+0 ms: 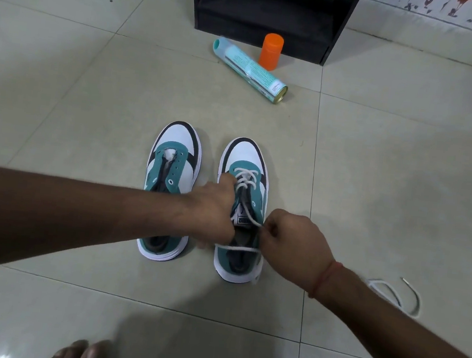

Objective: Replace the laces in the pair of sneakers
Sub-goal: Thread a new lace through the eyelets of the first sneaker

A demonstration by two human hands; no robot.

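Beyond the hands, on the tiled floor [377,171], a teal can [250,70] lies on its side, and an orange bottle [270,51] stands just behind it, in front of a black shelf [265,11]. A loose lace [395,294] lies on the floor just outside the right forearm. Nothing stands between the hands and the shoes.

The left hand [213,208] reaches across the unlaced left shoe [171,177] and its curled fingers grip the near edge of the right shoe [243,209] by the eyelets. The right hand [292,241] pinches the white lace [245,180] – it runs up from the fingers to the crossed rows near the toe, and another part lies across the shoe's opening.

Both shoes stand side by side, long axes parallel, toes pointing away from the person, heels toward the wrists.
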